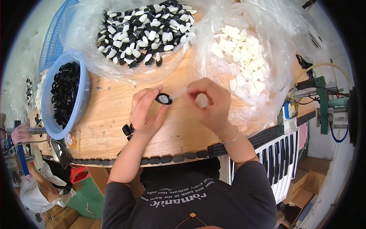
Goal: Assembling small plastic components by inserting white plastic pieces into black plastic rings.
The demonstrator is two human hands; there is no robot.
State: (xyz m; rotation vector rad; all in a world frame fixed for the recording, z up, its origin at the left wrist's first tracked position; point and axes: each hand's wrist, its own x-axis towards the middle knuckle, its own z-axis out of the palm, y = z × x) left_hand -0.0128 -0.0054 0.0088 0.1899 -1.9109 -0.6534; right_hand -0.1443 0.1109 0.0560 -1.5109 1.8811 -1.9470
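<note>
My left hand (144, 110) is closed, pinching a small black oval piece (158, 98) between thumb and fingers. A pale grey-white oval face shows inside its black rim. To its right, my right hand (213, 101) has thumb and forefinger curled together in a pinch, slightly blurred. From its fingertips a thin, whitish translucent strip (178, 94) reaches toward the black piece; whether the two touch is hard to make out. A few loose black pieces (127, 130) lie on the wooden table (110, 110) beside my left wrist.
A blue basin (86, 86) of black pieces stands at the left. Behind lies a heap of black-and-white pieces (146, 30) on clear plastic, and at the right a plastic bag holds white ovals (244, 53). Black pads (178, 158) line the front edge. Another person (44, 187) sits lower left.
</note>
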